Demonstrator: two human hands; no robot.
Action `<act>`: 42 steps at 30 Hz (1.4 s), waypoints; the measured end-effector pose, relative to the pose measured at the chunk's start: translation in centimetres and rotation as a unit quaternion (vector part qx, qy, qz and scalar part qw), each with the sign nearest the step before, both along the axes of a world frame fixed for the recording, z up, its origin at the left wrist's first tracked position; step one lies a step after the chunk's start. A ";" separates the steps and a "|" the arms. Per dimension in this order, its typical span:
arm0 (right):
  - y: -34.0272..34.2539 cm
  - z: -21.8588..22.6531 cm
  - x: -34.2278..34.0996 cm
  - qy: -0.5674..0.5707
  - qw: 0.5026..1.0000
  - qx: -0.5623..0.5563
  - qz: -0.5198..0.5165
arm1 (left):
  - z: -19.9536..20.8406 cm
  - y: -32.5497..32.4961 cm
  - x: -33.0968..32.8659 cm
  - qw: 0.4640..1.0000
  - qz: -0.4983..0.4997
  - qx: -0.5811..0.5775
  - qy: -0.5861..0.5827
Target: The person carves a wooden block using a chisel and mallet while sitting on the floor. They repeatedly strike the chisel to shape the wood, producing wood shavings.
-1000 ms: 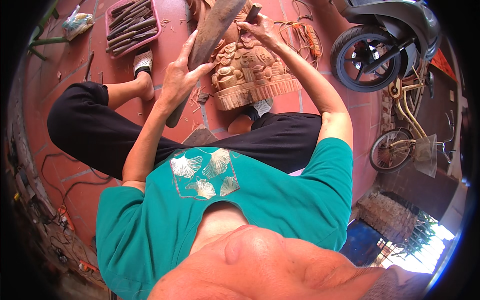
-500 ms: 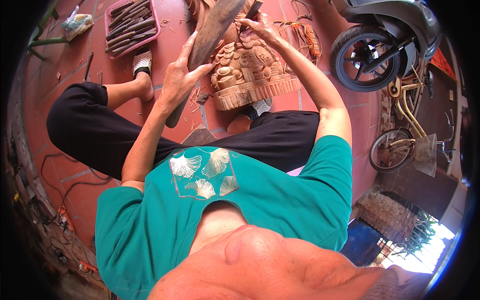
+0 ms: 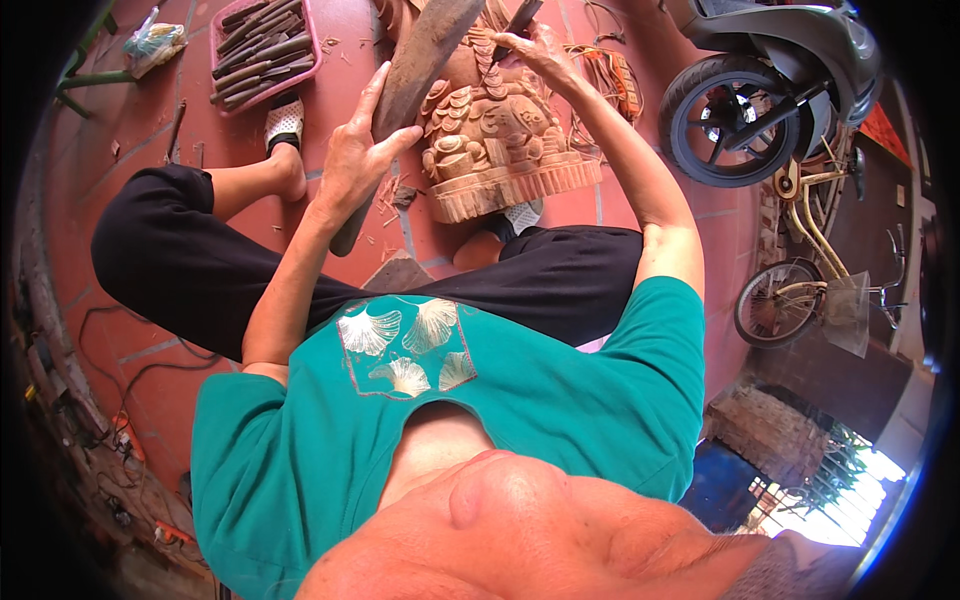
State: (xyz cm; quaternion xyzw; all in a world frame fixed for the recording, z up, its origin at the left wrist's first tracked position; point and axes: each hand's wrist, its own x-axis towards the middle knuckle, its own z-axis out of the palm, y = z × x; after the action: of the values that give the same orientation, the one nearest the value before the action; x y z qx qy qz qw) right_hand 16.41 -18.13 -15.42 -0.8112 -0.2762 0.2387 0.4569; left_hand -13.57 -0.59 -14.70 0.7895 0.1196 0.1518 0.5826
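A long, worn wooden mallet [image 3: 424, 66] slants up from my lap side, gripped in my left hand [image 3: 354, 160] with the thumb and one finger reaching along it. My right hand [image 3: 545, 60] pinches a chisel [image 3: 519, 20] with a dark handle, its lower end down at the wood carving [image 3: 497, 135]. That carving is pale reddish-brown, covered in rounded coin-like reliefs, and stands on a ridged base between my legs. The mallet's broad end hides part of its upper left side, and the top runs out of view.
A pink basket [image 3: 316, 50] full of chisels lies at the far left. Nearby is a plastic bag [image 3: 155, 50] by a green stool. Wood chips litter the red tiles. On the right stand a motorbike [image 3: 735, 115] and a bicycle [image 3: 785, 300]; an orange power strip [image 3: 622, 85] with cables lies nearer.
My right hand has shifted slightly to the right with the chisel, which now leans over a different spot of the carving. My left hand and the mallet have barely moved.
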 end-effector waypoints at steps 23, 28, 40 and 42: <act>-1.1 -0.3 -0.5 -0.094 0.993 -0.030 0.064 | 0.1 -0.4 -0.1 0.999 -0.023 0.039 0.001; 0.5 0.7 -1.1 -0.133 0.985 -0.018 0.106 | 0.4 0.0 -0.2 1.000 -0.007 0.016 0.015; 0.0 1.2 -1.6 -0.184 0.976 -0.041 0.107 | 0.4 -0.1 -0.2 1.000 -0.008 0.014 0.017; -0.3 0.0 -1.7 -0.091 0.989 0.018 0.115 | 0.3 -0.1 -0.2 1.000 -0.011 0.015 0.014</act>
State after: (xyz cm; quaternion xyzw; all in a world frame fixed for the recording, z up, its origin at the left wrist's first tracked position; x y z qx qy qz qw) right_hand 14.72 -18.43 -15.47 -0.7838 -0.4127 0.2100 0.4137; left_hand -13.74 -0.68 -14.39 0.8015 0.1168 0.1367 0.5704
